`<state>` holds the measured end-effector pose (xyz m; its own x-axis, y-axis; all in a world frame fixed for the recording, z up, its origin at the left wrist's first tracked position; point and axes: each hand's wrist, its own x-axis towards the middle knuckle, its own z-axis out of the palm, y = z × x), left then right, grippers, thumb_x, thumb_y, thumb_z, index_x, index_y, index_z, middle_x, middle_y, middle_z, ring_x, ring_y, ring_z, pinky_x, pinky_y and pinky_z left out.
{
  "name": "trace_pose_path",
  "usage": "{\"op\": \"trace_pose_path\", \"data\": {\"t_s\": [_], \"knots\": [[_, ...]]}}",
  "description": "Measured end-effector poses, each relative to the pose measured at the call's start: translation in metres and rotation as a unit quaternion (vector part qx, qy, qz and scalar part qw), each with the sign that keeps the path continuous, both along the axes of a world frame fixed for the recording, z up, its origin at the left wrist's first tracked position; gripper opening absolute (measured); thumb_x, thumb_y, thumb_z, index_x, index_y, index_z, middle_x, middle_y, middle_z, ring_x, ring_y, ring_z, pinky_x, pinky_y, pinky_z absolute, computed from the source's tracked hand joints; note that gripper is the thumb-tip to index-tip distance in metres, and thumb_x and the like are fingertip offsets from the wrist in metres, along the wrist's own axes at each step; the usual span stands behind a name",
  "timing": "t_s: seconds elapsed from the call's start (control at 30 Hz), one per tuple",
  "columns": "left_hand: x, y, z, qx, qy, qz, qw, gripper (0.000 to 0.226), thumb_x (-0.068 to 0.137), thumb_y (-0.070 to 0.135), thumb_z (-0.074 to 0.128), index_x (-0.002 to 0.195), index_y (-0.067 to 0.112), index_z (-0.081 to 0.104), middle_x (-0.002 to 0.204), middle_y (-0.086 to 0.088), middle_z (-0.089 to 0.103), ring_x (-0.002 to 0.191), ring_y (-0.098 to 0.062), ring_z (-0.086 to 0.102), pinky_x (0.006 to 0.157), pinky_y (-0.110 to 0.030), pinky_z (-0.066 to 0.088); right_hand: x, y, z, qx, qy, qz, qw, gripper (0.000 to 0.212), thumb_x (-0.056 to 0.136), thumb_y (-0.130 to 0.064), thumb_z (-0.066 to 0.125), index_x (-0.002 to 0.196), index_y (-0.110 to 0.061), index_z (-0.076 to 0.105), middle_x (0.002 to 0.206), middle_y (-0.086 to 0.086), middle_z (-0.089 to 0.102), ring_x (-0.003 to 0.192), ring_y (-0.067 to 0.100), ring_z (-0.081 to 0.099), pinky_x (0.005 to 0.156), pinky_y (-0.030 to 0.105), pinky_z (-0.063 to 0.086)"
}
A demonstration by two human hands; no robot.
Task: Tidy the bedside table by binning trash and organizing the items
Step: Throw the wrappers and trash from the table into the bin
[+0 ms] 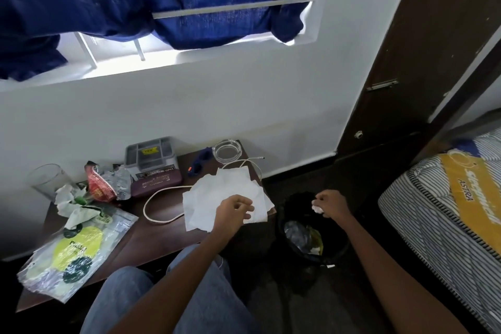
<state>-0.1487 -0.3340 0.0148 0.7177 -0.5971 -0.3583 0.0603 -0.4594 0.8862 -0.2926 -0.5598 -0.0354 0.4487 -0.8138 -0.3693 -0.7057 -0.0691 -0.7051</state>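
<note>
The dark wooden bedside table (162, 233) carries clutter. My left hand (235, 211) hovers over a pile of white tissues (219, 195) at the table's right end, fingers curled and touching the top sheet. My right hand (329, 203) is closed on a small crumpled white tissue ball (316, 209) above the black bin (306, 233) standing right of the table. The bin holds wrappers. A white cable (162, 198) loops across the table's middle. Crumpled tissues (67, 203), a red snack wrapper (97, 184) and a yellow-green plastic bag (73, 252) lie at the left.
A grey organizer box (150, 156) sits on a maroon case (157, 182) by the wall. A clear glass (48, 179) stands far left, a glass ashtray (226, 150) and blue sunglasses (200, 161) at the back right. A striped mattress (447, 198) lies at the right.
</note>
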Motion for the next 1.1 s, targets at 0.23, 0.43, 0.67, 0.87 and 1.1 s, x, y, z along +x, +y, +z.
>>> {"op": "trace_pose_path", "data": {"t_s": [0.23, 0.43, 0.67, 0.87, 1.1], "knots": [[0.029, 0.039, 0.001, 0.001, -0.035, 0.042, 0.998, 0.023, 0.093, 0.000, 0.040, 0.090, 0.007, 0.062, 0.092, -0.009, 0.067, 0.073, -0.016, 0.063, 0.057, -0.016, 0.046, 0.035, 0.021, 0.035, 0.021, -0.036, 0.002, 0.999, 0.007, 0.087, -0.009, 0.057, 0.090, -0.007, 0.063, 0.089, 0.015, 0.062, 0.071, 0.023, 0.060, 0.064, 0.033, 0.052], [0.062, 0.094, -0.001, -0.028, -0.020, 0.105, 0.994, 0.027, 0.088, -0.002, 0.043, 0.076, 0.017, 0.058, 0.086, -0.007, 0.069, 0.063, -0.011, 0.062, 0.051, -0.018, 0.041, 0.111, 0.085, 0.074, 0.059, -0.096, 0.130, 0.985, 0.015, 0.086, -0.002, 0.055, 0.098, -0.001, 0.064, 0.082, 0.013, 0.064, 0.059, 0.017, 0.057, 0.050, 0.020, 0.044], [0.115, 0.185, -0.004, -0.059, -0.027, 0.242, 0.968, 0.034, 0.085, -0.012, 0.042, 0.072, 0.014, 0.060, 0.070, -0.001, 0.066, 0.059, -0.004, 0.065, 0.053, -0.013, 0.047, 0.204, 0.179, 0.103, 0.083, -0.116, 0.304, 0.942, 0.011, 0.086, -0.001, 0.056, 0.089, -0.008, 0.063, 0.079, 0.006, 0.066, 0.062, 0.014, 0.062, 0.058, 0.022, 0.047], [0.142, 0.252, -0.014, -0.066, 0.014, 0.336, 0.939, 0.026, 0.088, -0.006, 0.041, 0.082, 0.008, 0.062, 0.079, -0.008, 0.068, 0.064, -0.019, 0.060, 0.052, -0.021, 0.043, 0.269, 0.248, 0.090, 0.081, -0.092, 0.390, 0.913, 0.009, 0.085, -0.003, 0.059, 0.087, -0.010, 0.064, 0.081, 0.008, 0.066, 0.062, 0.012, 0.061, 0.053, 0.019, 0.046], [0.158, 0.287, -0.029, -0.082, 0.042, 0.383, 0.919, 0.025, 0.090, -0.006, 0.041, 0.082, 0.006, 0.062, 0.079, -0.009, 0.068, 0.064, -0.020, 0.060, 0.052, -0.024, 0.041, 0.332, 0.309, 0.048, -0.094, -0.064, 0.403, 0.908, 0.015, 0.083, -0.010, 0.062, 0.096, -0.007, 0.067, 0.095, 0.007, 0.067, 0.086, 0.018, 0.062, 0.071, 0.027, 0.049]]}}
